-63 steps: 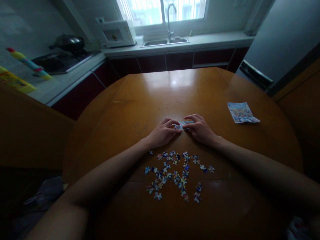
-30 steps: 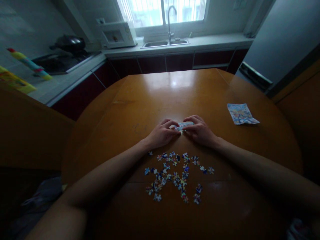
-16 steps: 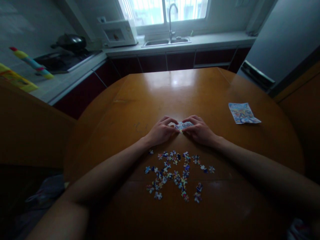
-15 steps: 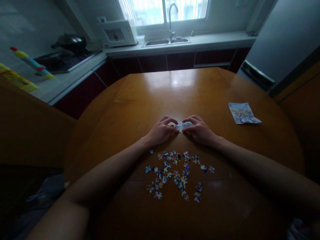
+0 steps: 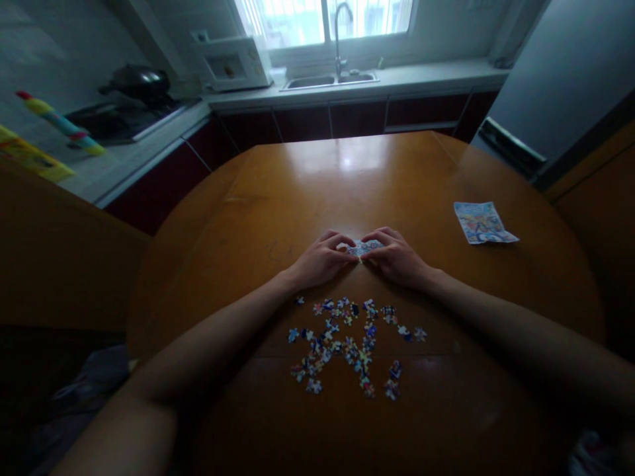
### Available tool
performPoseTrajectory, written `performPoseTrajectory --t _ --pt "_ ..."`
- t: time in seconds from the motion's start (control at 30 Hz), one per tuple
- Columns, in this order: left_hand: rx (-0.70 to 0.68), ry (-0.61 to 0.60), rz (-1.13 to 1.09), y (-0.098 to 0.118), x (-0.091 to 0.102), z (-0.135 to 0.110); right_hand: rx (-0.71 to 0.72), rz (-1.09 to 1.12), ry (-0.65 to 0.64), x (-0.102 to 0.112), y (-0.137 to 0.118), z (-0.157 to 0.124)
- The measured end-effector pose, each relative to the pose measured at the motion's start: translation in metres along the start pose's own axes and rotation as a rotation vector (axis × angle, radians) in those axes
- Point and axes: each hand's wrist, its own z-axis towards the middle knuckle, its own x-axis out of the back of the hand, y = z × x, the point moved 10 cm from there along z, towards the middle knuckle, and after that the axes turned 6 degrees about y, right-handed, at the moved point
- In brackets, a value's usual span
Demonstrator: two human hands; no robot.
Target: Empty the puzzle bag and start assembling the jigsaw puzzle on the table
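Note:
A small joined section of jigsaw puzzle (image 5: pixel 364 247), pale blue and white, lies on the table between my hands. My left hand (image 5: pixel 326 258) curls round its left side, thumb and fingers gripping the edge. From the other side my right hand (image 5: pixel 394 256) grips the right part, its thumb near the lower edge. The two thumbs almost meet at a little yellowish piece (image 5: pixel 360 260), partly covered by the fingertips. Nearer to me, many loose jigsaw pieces (image 5: pixel 327 347) are scattered, some overlapping, in blue, white, yellow and dark colours.
The wooden table (image 5: pixel 238 244) has rounded sides. A creased picture sheet (image 5: pixel 483 223) lies at its right. Beyond stand a counter with a sink (image 5: pixel 310 82), a white microwave (image 5: pixel 233 65) and a dark pan (image 5: pixel 139 82) on the stove.
Both hands stay at the puzzle section. The left thumb has shifted slightly right, covering more of the section's lower edge. The loose pieces lie as before.

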Motion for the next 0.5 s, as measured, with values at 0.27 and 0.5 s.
performPoseTrajectory --t 0.27,0.5 --pt "-0.025 -0.021 -0.007 0.0027 -0.0015 -0.0003 -0.011 0.005 -0.004 -0.0001 -0.0002 0.0004" --pt "-0.027 -0.033 -0.018 0.0033 -0.0035 -0.0003 -0.023 0.033 -0.006 -0.0002 0.0000 0.0008"
